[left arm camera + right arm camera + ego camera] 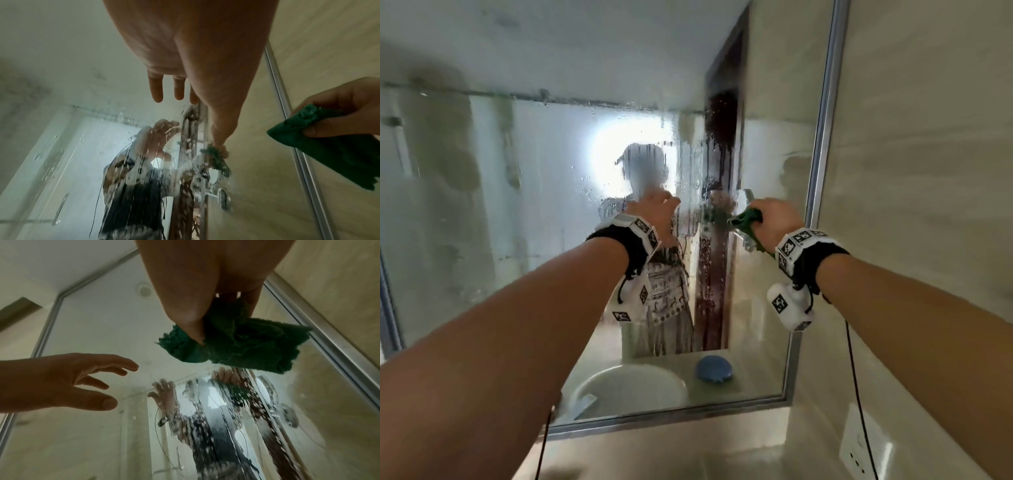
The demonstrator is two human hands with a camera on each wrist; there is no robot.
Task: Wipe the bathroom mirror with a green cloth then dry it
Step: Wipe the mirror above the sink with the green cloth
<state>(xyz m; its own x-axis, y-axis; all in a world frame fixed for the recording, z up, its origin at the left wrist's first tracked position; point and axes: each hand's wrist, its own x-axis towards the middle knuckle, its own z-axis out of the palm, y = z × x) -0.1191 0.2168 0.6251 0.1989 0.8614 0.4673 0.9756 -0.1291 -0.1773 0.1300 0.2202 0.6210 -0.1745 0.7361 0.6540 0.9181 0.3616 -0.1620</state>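
The bathroom mirror (534, 205) fills the head view, wet with drops and streaks down its middle and hazy at the left. My right hand (774, 217) grips a bunched green cloth (746, 219) close to the glass near the mirror's right side. In the right wrist view the green cloth (246, 344) hangs from my curled fingers just in front of its own reflection. My left hand (659, 209) is raised beside it with fingers (158, 91) spread and holding nothing, a little off the mirror (61, 146). It appears the same way, left hand (72, 382), in the right wrist view.
A silver frame (825, 137) edges the mirror, with a beige tiled wall (928, 137) to its right. A wall socket (863, 445) sits low on that wall. The glass reflects a white basin (630, 387) and a blue round object (714, 368).
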